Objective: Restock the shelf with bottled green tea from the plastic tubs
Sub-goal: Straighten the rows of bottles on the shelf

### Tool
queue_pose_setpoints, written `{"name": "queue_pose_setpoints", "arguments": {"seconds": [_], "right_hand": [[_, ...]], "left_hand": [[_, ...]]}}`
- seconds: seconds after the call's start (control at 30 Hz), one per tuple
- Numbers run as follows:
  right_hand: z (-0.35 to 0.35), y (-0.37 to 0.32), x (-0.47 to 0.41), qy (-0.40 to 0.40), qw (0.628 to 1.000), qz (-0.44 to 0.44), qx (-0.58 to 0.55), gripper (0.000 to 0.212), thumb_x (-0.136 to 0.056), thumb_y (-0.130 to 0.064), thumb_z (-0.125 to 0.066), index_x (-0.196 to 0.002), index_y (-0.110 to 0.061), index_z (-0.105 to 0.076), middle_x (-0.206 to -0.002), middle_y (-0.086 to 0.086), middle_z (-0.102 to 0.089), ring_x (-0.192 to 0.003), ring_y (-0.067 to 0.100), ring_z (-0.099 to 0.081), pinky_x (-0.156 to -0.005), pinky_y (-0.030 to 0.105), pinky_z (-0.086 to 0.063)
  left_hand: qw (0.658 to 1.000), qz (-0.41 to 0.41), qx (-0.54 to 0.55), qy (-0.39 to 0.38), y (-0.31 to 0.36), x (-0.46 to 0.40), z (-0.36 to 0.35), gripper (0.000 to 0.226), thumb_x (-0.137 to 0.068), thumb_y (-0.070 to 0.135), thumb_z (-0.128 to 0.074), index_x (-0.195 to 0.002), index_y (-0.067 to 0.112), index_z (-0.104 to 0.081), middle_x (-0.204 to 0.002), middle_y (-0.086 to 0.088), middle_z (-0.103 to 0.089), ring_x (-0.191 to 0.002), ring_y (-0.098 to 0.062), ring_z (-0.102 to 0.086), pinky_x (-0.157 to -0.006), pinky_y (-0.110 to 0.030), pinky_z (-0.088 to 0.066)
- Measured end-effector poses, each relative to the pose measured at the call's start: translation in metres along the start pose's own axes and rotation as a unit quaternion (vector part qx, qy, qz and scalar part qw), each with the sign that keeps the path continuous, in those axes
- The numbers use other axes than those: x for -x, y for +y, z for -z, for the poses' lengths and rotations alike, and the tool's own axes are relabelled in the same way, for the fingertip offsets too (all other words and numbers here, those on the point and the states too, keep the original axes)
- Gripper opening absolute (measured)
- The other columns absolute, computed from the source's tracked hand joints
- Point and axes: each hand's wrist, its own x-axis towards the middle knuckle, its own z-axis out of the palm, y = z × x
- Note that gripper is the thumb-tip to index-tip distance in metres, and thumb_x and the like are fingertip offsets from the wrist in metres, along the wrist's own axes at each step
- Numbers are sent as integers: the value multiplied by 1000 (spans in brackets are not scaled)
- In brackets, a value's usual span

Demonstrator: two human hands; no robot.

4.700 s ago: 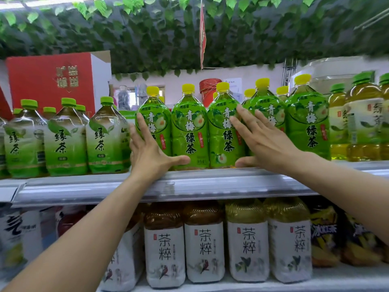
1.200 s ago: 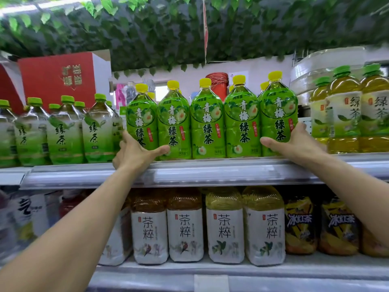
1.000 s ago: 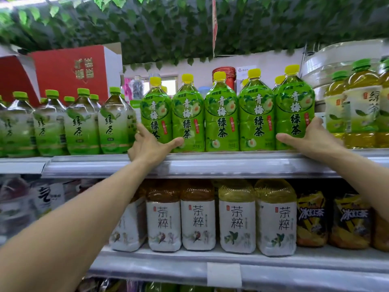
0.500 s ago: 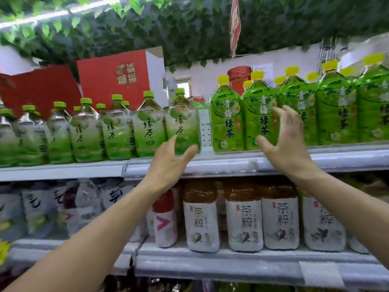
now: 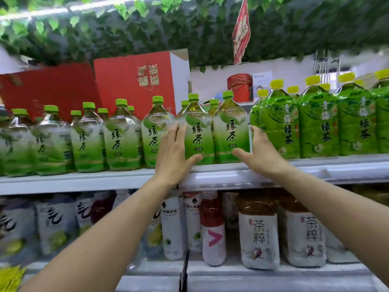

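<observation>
While both forearms are reaching up from below the shelf edge [image 5: 221, 175], the left hand [image 5: 175, 152] is lying with straight fingers against the left flank of a pair of green tea bottles [image 5: 214, 135] and the right hand [image 5: 260, 153] is pressing flat against their right flank, thumbs at the bottles' bases. The pair is standing upright just above that edge. Behind the bottles, red boxes [image 5: 134, 81] are standing under hanging leaves [image 5: 147, 32].

The single head-worn camera faces the upper shelf [image 5: 273, 175] squarely from close range, roughly level with it, its wide angle also taking in the lower shelf [image 5: 273, 277] and overhead foliage [image 5: 168, 28].
</observation>
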Motion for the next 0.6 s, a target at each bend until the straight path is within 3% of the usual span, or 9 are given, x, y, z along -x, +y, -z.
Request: {"name": "queue_pose_setpoints", "arguments": {"seconds": [0.2, 0.4, 0.6], "right_hand": [[-6, -2, -26, -41, 996, -67, -53, 96, -90, -40, -68, -156, -12, -3, -157, 9, -33, -143, 27, -34, -116, 44, -26], [-11, 9, -39, -53, 995, -63, -64, 66, -92, -26, -69, -144, -16, -29, -139, 3, -55, -126, 22, -51, -111, 42, -36], [-15, 8, -39, -49, 996, -64, -34, 74, -91, -38, -67, -143, -12, -22, -137, 5, -53, -124, 28, -52, -107, 50, -41]], "left_hand": [[991, -22, -133, -29, -10, -17, -12, 114, -84, 67, -61, -159, 21, 13, -167, -1, 19, -152, -21, 23, -124, -45, 12], [1000, -22, -6, 11, -18, -16, -26, 108, -86, 47, -71, -159, 28, 6, -166, 10, 17, -150, -11, 26, -120, -35, 20], [998, -36, 34, 44, -24, -13, -30, 101, -87, 40, -73, -159, 29, -5, -167, 13, 6, -152, -6, 19, -123, -33, 15]]}}
